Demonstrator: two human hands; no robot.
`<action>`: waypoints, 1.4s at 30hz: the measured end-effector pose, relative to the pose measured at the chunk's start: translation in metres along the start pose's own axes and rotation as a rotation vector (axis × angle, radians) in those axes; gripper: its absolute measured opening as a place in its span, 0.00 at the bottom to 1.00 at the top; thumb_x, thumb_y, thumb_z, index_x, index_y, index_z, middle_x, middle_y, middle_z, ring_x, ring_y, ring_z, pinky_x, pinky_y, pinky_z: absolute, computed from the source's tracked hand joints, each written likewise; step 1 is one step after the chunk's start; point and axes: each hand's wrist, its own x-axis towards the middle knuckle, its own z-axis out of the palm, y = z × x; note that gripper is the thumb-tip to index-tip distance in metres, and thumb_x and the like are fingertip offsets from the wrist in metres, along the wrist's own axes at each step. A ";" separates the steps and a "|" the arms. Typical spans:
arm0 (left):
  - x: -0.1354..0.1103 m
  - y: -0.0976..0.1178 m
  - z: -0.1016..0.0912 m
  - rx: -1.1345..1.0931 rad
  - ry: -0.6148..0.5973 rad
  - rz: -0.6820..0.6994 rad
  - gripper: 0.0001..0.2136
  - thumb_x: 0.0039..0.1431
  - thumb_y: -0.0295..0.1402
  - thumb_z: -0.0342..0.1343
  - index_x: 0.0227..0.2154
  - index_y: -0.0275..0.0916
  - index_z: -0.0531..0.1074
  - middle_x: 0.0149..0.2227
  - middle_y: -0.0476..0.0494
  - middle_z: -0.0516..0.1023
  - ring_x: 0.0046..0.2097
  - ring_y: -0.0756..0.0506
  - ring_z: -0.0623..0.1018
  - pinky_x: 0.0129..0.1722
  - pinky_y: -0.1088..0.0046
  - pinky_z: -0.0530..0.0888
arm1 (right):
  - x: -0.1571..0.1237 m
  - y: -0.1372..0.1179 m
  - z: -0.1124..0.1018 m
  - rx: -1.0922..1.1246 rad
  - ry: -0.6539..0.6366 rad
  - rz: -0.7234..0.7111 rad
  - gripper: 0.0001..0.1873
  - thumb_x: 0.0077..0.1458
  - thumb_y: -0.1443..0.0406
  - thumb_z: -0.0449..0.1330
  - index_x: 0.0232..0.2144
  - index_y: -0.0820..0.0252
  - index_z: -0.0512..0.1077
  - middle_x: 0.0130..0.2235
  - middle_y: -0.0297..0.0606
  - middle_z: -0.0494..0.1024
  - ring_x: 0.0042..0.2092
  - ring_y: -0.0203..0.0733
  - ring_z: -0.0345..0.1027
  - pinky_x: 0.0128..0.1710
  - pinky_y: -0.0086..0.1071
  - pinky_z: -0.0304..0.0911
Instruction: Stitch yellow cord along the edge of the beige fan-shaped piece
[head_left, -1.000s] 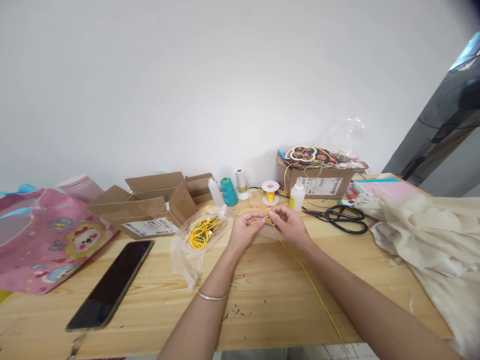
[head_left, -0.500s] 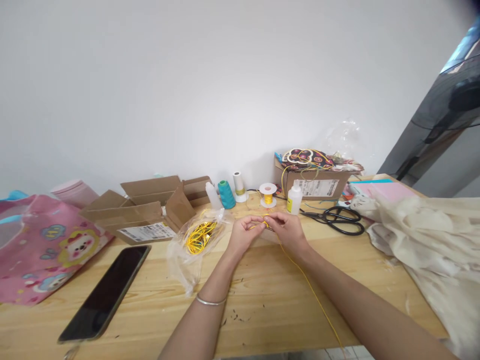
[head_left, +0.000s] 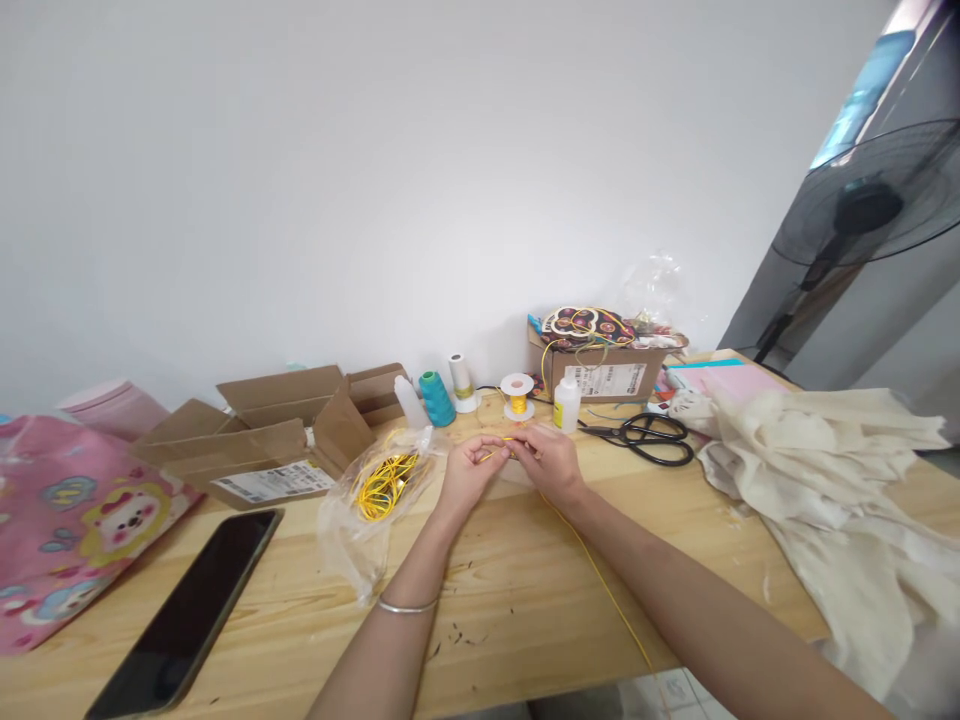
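Both hands meet above the table (head_left: 525,600), the left hand (head_left: 466,472) and right hand (head_left: 550,462) each pinching the yellow cord (head_left: 600,585). A plastic bag (head_left: 371,495) lies just left of them; scissors (head_left: 641,440) lie to their right.

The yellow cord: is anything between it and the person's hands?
Nothing visible. Both the left hand and right hand already pinch the yellow cord between their fingertips, above the wooden table.

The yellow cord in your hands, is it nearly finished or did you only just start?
Still early, it seems. Both hands, left hand and right hand, pinch the yellow cord between them; any knot is too small to see. A long tail runs off the table edge. More cord sits bundled in the plastic bag, and the scissors lie untouched.
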 end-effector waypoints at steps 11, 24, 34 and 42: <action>-0.001 -0.002 -0.004 0.035 -0.018 0.024 0.13 0.40 0.38 0.57 0.27 0.32 0.69 0.13 0.55 0.62 0.15 0.58 0.55 0.16 0.82 0.51 | -0.003 0.001 0.008 0.057 0.049 0.014 0.09 0.50 0.65 0.51 0.27 0.62 0.71 0.25 0.38 0.73 0.29 0.36 0.63 0.28 0.28 0.58; 0.002 -0.007 -0.001 0.053 -0.002 0.094 0.13 0.42 0.39 0.55 0.27 0.33 0.70 0.13 0.55 0.61 0.15 0.57 0.54 0.16 0.81 0.51 | -0.001 0.002 0.008 0.099 0.069 0.037 0.09 0.50 0.64 0.51 0.27 0.60 0.71 0.25 0.37 0.72 0.27 0.35 0.62 0.28 0.28 0.58; 0.004 -0.009 0.000 0.038 0.014 0.055 0.12 0.42 0.38 0.55 0.27 0.34 0.71 0.15 0.52 0.65 0.17 0.56 0.58 0.16 0.81 0.53 | -0.002 0.005 0.008 0.069 0.047 0.032 0.09 0.51 0.65 0.51 0.28 0.61 0.70 0.22 0.36 0.71 0.25 0.35 0.61 0.26 0.28 0.57; 0.003 -0.007 0.002 0.047 0.036 0.045 0.13 0.41 0.38 0.56 0.28 0.33 0.70 0.11 0.58 0.56 0.15 0.58 0.52 0.16 0.81 0.48 | -0.003 0.008 0.010 0.067 0.057 0.052 0.09 0.51 0.65 0.51 0.29 0.59 0.71 0.25 0.37 0.72 0.28 0.35 0.62 0.28 0.28 0.57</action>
